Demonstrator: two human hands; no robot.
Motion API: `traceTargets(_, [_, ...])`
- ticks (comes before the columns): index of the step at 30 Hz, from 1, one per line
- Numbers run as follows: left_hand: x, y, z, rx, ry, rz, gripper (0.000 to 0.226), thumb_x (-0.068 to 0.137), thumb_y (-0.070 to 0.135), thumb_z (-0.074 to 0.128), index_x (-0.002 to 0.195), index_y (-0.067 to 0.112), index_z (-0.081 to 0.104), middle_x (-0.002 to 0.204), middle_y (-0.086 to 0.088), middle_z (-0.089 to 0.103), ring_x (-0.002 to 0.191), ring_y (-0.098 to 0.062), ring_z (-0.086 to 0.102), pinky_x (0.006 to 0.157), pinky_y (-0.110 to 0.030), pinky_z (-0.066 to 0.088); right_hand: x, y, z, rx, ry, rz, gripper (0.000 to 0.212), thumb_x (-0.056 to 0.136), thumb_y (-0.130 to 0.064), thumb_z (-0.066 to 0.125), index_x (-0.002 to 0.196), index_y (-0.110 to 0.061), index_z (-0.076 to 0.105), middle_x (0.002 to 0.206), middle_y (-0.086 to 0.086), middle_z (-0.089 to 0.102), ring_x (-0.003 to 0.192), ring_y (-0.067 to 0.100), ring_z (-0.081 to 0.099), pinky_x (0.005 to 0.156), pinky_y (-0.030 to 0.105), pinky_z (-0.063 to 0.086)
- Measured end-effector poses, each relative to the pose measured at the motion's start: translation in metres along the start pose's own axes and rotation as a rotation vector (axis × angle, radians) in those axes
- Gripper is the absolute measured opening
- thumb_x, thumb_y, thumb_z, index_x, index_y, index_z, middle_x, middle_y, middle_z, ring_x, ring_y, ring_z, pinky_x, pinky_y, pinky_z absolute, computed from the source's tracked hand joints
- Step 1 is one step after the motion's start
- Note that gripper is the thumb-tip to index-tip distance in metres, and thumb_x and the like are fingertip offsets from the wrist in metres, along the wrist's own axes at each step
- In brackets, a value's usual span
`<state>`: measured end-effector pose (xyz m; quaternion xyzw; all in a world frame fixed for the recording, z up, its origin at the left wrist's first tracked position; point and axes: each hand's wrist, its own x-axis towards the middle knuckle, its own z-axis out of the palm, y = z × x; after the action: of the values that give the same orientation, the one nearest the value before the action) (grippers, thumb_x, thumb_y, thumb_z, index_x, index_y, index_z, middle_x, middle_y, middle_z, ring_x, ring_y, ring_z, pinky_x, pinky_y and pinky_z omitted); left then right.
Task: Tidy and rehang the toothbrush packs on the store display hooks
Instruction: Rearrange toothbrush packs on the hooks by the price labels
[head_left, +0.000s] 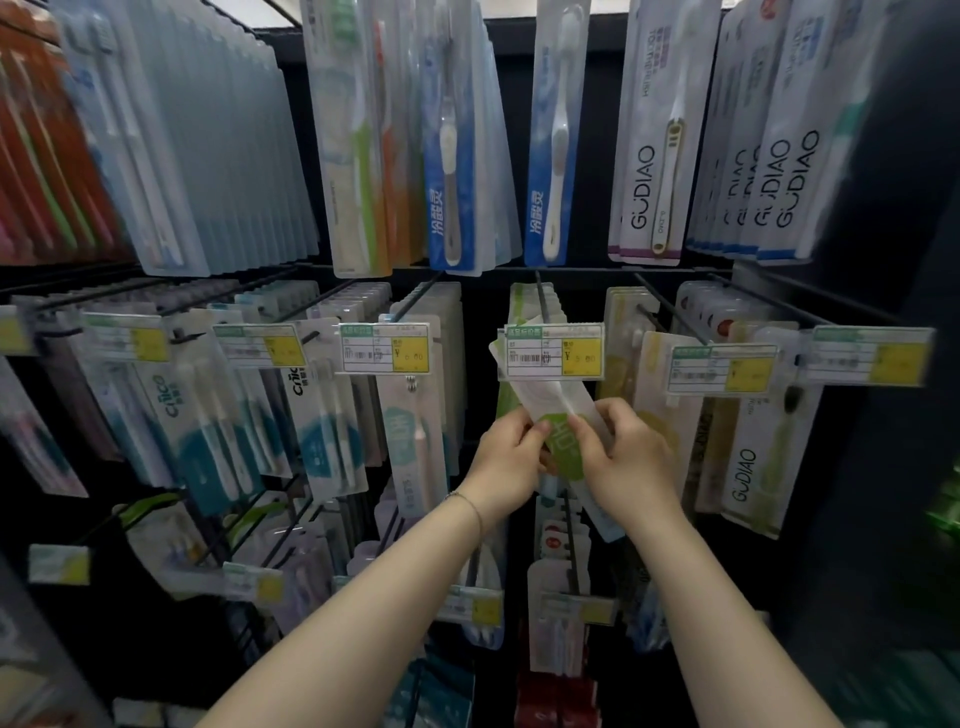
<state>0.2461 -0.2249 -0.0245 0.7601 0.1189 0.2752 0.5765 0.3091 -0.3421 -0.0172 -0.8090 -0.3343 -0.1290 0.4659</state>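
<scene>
A white and green toothbrush pack (556, 415) is tilted, its top end tucked behind the price tag (553, 352) of a middle-row hook (541, 299). My left hand (506, 462) pinches the pack's left edge. My right hand (626, 457) grips its right side, thumb on the front. More green packs (524, 306) hang further back on the same hook. The pack's lower end is hidden behind my hands.
Rows of black hooks carry toothbrush packs: blue ones (452, 156) above, GUDIAO packs (649, 171) at upper right, white and teal packs (208, 415) at left. Price tags (384, 347) stick out at the hook ends. More packs (558, 597) hang below my arms.
</scene>
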Motion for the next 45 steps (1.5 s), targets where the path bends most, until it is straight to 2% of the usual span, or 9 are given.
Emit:
traceTargets(7, [0.0,0.007,0.018,-0.21,-0.073,-0.02,0.019,0.103,0.008,0.038,0.108,0.011,0.055,0.078,-0.004,0.062,0.052,-0.005,0.058,0.055,-0.017,0.049,0.002,0.004,-0.018,-0.129,0.07,-0.022,0.02,0.093,-0.042,0.053,0.101,-0.024,0.058,0.088,-0.009,0.061,0.078,0.013,0.05,0.066,0.028,0.036])
traceTargets(15, [0.008,0.015,0.027,-0.202,-0.081,-0.011,0.021,0.103,0.008,0.036,0.097,0.016,0.055,0.078,-0.005,0.06,0.052,-0.004,0.057,0.053,-0.016,0.048,0.007,0.007,-0.022,-0.182,0.118,-0.004,0.022,0.094,-0.046,0.05,0.1,-0.027,0.057,0.083,-0.007,0.06,0.075,0.017,0.052,0.062,0.029,0.034])
traceTargets(19, [0.007,0.011,0.028,-0.192,-0.049,-0.007,0.019,0.103,0.008,0.036,0.111,0.008,0.054,0.086,-0.007,0.061,0.06,-0.007,0.058,0.055,-0.017,0.049,0.01,0.007,-0.025,-0.196,0.041,0.031,0.024,0.094,-0.05,0.047,0.099,-0.029,0.056,0.088,-0.009,0.06,0.081,0.018,0.055,0.067,0.03,0.039])
traceTargets(22, [0.005,0.007,0.026,-0.087,0.024,-0.005,0.02,0.103,0.014,0.039,0.113,0.012,0.056,0.096,-0.008,0.064,0.073,-0.012,0.059,0.06,-0.019,0.048,0.012,0.007,-0.023,-0.042,-0.048,0.112,0.024,0.093,-0.049,0.049,0.086,-0.027,0.056,0.08,-0.012,0.06,0.077,0.014,0.055,0.064,0.031,0.038])
traceTargets(26, [-0.003,0.003,0.02,-0.061,0.058,-0.002,0.018,0.103,0.016,0.038,0.105,0.017,0.056,0.087,0.0,0.063,0.068,-0.009,0.057,0.063,-0.022,0.049,0.017,0.008,-0.009,0.148,-0.093,0.17,0.029,0.096,-0.039,0.05,0.074,-0.023,0.061,0.071,-0.005,0.063,0.069,0.013,0.058,0.057,0.028,0.037])
traceTargets(29, [-0.005,0.0,0.018,0.043,0.055,0.048,0.019,0.101,0.024,0.041,0.105,0.019,0.058,0.096,-0.004,0.066,0.087,-0.02,0.064,0.081,-0.04,0.055,0.017,0.014,0.001,0.451,-0.089,0.225,0.025,0.096,-0.023,0.054,0.077,-0.012,0.066,0.071,0.004,0.064,0.067,0.016,0.057,0.059,0.027,0.043])
traceTargets(34, [-0.004,-0.005,0.016,0.069,0.054,0.02,0.016,0.097,0.029,0.042,0.097,0.026,0.058,0.094,-0.008,0.067,0.089,-0.03,0.065,0.081,-0.057,0.053,0.012,0.016,0.008,0.644,-0.075,0.231,0.023,0.096,-0.014,0.053,0.082,0.0,0.065,0.069,0.006,0.059,0.056,0.002,0.055,0.053,0.014,0.045])
traceTargets(38, [-0.004,-0.005,0.005,0.086,0.096,0.019,0.016,0.1,0.026,0.045,0.095,0.024,0.06,0.094,0.0,0.067,0.09,-0.019,0.065,0.083,-0.039,0.055,0.008,0.021,0.019,0.543,-0.062,0.189,0.021,0.095,-0.021,0.055,0.078,-0.02,0.067,0.075,0.0,0.067,0.073,0.014,0.061,0.069,0.031,0.047])
traceTargets(45, [-0.005,-0.015,-0.007,0.135,0.274,0.08,0.014,0.092,0.024,0.062,0.082,0.019,0.055,0.075,0.005,0.06,0.066,-0.003,0.056,0.061,-0.014,0.047,-0.003,0.014,0.026,0.474,-0.03,0.176,0.018,0.097,-0.023,0.053,0.082,-0.027,0.063,0.083,0.0,0.067,0.076,0.013,0.061,0.065,0.026,0.046])
